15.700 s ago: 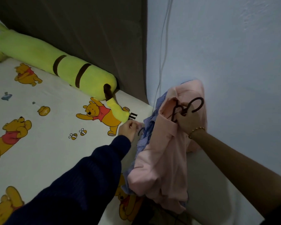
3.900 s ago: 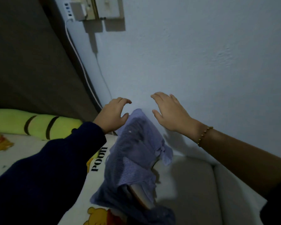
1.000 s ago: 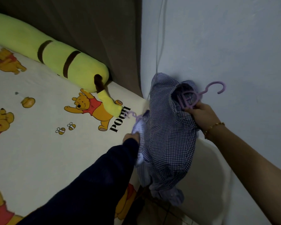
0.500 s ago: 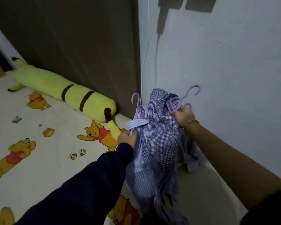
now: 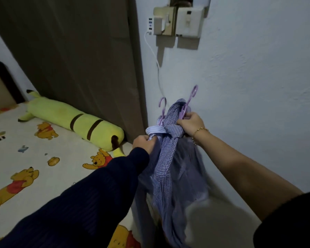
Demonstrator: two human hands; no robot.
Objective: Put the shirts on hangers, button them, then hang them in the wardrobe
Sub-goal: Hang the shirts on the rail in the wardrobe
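While the left hand (image 5: 144, 143) grips the striped shirt (image 5: 155, 130) and the right hand (image 5: 191, 122) grips the hanger (image 5: 190, 101) of the checked shirt (image 5: 168, 158), fingers curled, both seem hangered; wardrobe hanging remains.

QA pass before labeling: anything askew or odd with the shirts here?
Yes. The checked shirt sits bunched and twisted on its purple hanger, gripped by the right hand; the striped shirt is crumpled at the collar in the left hand. Neither hangs flat.

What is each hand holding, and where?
Left hand grips the striped shirt below its collar; right hand grips the hanger of the checked shirt below its hook.
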